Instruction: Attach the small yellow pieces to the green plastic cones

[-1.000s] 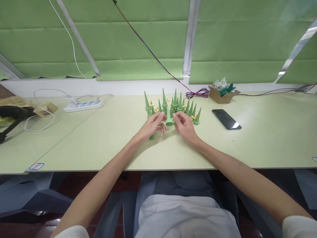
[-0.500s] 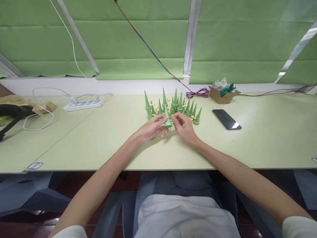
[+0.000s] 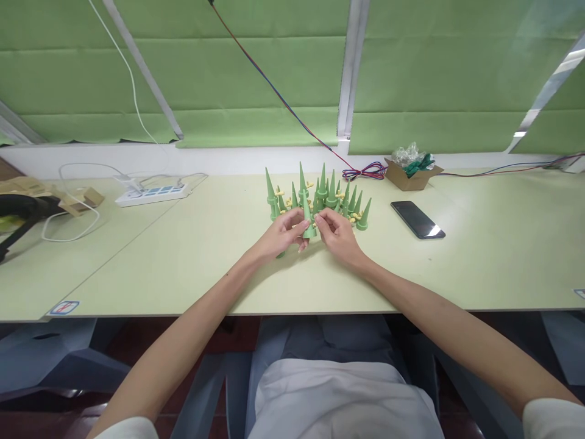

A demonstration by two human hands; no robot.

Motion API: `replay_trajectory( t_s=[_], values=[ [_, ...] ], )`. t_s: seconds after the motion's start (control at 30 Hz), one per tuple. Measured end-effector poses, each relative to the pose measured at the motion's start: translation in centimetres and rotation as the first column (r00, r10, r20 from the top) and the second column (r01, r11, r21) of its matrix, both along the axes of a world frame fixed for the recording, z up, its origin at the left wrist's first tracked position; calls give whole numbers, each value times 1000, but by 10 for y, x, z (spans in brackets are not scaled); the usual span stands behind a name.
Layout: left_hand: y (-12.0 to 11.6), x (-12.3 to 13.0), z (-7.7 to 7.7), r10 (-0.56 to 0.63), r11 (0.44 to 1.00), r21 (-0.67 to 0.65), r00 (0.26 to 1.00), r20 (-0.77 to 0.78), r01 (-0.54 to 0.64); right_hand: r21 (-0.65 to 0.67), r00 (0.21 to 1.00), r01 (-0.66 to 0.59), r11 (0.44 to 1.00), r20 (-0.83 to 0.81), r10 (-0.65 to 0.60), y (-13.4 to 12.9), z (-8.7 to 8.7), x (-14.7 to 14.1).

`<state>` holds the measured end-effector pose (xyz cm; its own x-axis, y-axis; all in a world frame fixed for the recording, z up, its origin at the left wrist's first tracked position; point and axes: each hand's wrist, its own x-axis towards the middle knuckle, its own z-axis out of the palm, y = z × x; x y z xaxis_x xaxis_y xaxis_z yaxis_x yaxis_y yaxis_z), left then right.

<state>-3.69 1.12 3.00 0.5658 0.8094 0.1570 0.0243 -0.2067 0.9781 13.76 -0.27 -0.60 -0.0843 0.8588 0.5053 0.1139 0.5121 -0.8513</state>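
My left hand [image 3: 286, 233] is closed on a green plastic cone [image 3: 308, 222], gripping its lower part with the tip pointing up. Close against the cone's right side, my right hand [image 3: 337, 235] is pinched at the fingertips. Whatever those fingertips hold is too small and hidden to name. Behind both hands stands a cluster of similar green cones [image 3: 332, 190], with small yellow pieces [image 3: 340, 195] attached or lying among them. The base of another green piece shows under my left hand.
A black phone [image 3: 417, 219] lies to the right on the pale table [image 3: 183, 268]. Behind it is a small cardboard box [image 3: 409, 178] holding plastic and green material, beside coiled red-blue wire [image 3: 365, 171]. A white power strip [image 3: 153, 194] and cardboard pieces [image 3: 85, 198] are on the left.
The cone in my left hand has turned slightly more upright, and my left thumb has shifted lower on it. My right fingertips stay beside it.
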Motion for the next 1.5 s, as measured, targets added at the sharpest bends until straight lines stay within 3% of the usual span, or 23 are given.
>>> replay_trajectory(
  t_s=[0.27,0.7,0.9,1.13,1.3,1.5],
  values=[
    [0,1,-3,89,976,207,988,-124,-62,-18,1000,1,1000,-12,-1,2,-1,0],
    [0,3,-12,179,926,359,974,-135,-121,-92,997,-32,995,-77,25,4,-4,0],
    [2,3,-13,272,839,525,945,-180,-141,-165,992,-60,984,-124,39,4,-1,-1],
    [5,0,-15,314,660,750,923,-224,-43,-310,963,-165,936,-257,84,3,3,-3],
    [4,-2,-14,270,642,766,928,-255,24,-416,949,-203,886,-307,73,2,6,-3],
    [9,-6,-18,245,622,780,928,-282,72,-434,936,-235,870,-343,81,2,7,-2]
  ],
)
